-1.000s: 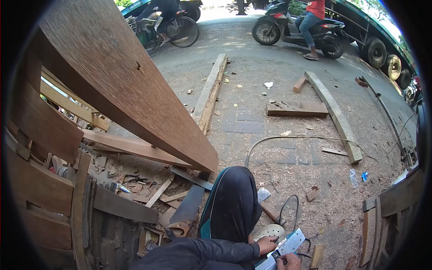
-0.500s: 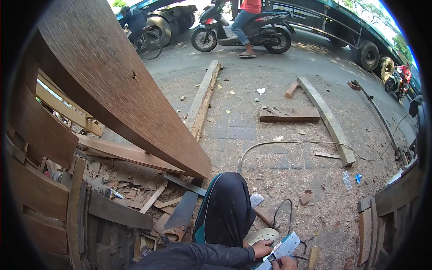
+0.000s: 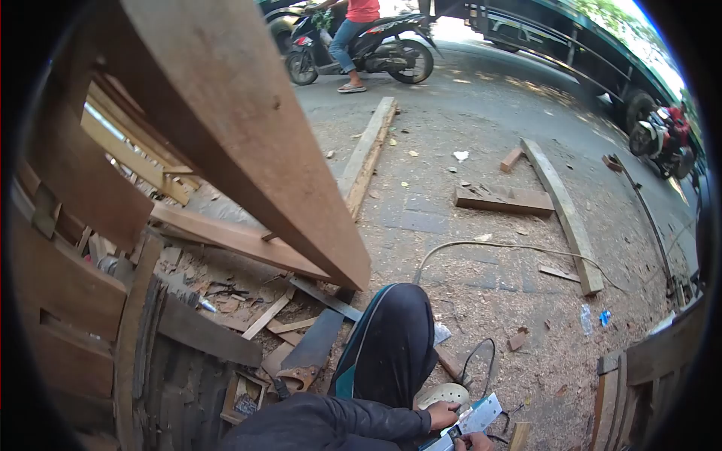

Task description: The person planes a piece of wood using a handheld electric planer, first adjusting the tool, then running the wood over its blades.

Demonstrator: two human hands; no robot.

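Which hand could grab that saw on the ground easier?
Probably the left hand. The saw lies left of the bent knee, on that arm's side. The right hand sits farther away, across the metal plate.

The left forearm (image 3: 338, 425), dark-sleeved, is stretched toward the pale metal plate (image 3: 481, 413) from its left. The left hand (image 3: 444, 413) is curled closed on the plate's left end. The right hand (image 3: 470, 443) is seen just below the plate, mostly cut off, its grip hidden.

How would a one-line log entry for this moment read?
left hand: on pale flat piece | right hand: at frame edge, grip unclear | handsaw: on ground, untouched
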